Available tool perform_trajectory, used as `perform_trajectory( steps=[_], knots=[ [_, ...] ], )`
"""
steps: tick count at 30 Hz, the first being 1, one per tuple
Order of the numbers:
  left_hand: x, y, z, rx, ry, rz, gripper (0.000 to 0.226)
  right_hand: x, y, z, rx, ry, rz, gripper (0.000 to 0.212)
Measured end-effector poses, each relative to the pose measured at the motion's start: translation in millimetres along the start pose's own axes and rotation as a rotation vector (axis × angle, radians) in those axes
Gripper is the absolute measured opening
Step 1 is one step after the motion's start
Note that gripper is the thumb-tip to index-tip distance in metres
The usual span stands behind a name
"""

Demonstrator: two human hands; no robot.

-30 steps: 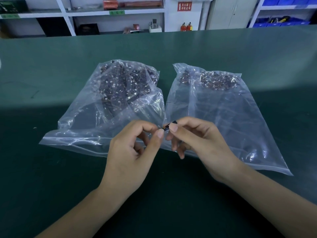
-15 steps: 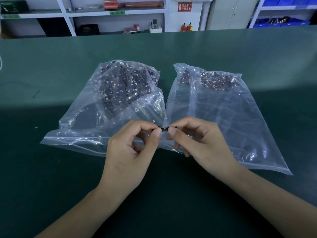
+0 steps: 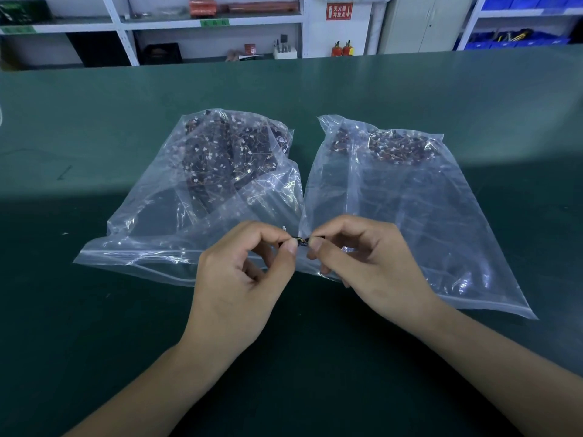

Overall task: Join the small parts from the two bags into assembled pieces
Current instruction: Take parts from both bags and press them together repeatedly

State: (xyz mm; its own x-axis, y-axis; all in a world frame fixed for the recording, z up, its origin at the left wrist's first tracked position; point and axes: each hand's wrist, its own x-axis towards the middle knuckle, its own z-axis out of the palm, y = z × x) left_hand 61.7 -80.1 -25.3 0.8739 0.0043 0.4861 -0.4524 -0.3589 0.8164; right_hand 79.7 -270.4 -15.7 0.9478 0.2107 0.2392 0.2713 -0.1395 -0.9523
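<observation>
Two clear plastic bags lie side by side on the green table (image 3: 94, 326). The left bag (image 3: 176, 222) holds a heap of small dark parts with thin wires and white connectors. The right bag (image 3: 426, 222) holds a smaller heap of dark parts at its far end. Just in front of the bags, my left hand (image 3: 239, 279) and my right hand (image 3: 372, 263) meet fingertip to fingertip. Between them they pinch a small dark part (image 3: 303, 240) with coloured wires, each hand holding one end. Most of the part is hidden by my fingers.
Beyond the table's far edge stand white shelves (image 3: 208, 26) with boxes and tools, two small red extinguishers (image 3: 342, 49), a grey cabinet (image 3: 422, 23) and blue bins (image 3: 511, 39) at the right.
The small part has turned from tilted to level between my fingertips, and both hands have shifted slightly to the left.
</observation>
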Motion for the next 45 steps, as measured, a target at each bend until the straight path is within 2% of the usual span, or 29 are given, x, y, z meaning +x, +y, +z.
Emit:
perform_trajectory(
  steps=[15,19,23,29,37,45],
  knots=[
    [0,-2,-1,0.024,0.005,0.022,0.011,1,4,-2,-0.015,0.003,-0.037,0.016],
    [0,-4,-1,0.025,0.009,0.033,0.009,2,7,-4,-0.008,-0.002,-0.054,0.011],
    [0,-8,-3,0.020,0.020,0.035,0.006,3,9,-11,-0.175,-0.046,-0.151,0.004],
    [4,-12,-11,0.120,0.020,0.113,0.015,13,12,-31,-0.714,-0.092,-0.337,0.030],
    [7,-10,-19,0.325,0.016,0.387,0.011,14,9,-44,-0.814,-0.295,-0.365,0.023],
    [4,-12,-16,0.297,-0.050,0.473,0.011,22,15,-46,-0.784,-0.208,-0.410,0.005]
  ],
)
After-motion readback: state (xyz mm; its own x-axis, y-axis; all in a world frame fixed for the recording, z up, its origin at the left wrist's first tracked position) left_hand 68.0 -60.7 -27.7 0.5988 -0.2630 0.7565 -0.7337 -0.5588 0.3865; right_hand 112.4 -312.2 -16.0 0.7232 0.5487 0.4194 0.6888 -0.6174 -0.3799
